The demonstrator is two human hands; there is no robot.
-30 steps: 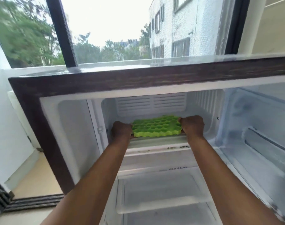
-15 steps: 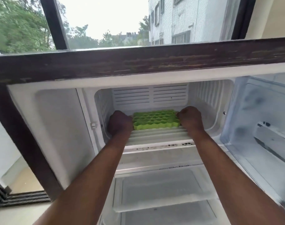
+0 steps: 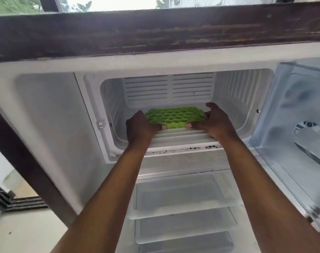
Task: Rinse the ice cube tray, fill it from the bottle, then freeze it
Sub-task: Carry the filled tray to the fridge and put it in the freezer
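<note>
The green honeycomb ice cube tray lies flat on the ribbed floor of the freezer compartment, well inside it and close to the vented back wall. My left hand is at the tray's left end, thumb tip against its front edge. On the other end rests my right hand, with its fingers spread and partly lifted and its thumb at the front edge. Whether water is in the cells cannot be made out. No bottle is in view.
The freezer's inner door stands open on the right. The fridge's dark wooden-look top edge runs overhead. Below the freezer are clear fridge shelves. A window is behind the fridge.
The tray has gone deeper into the freezer and now lies on its floor. My fingers have loosened from a full grip to thumbs at the front edge. The camera has moved closer.
</note>
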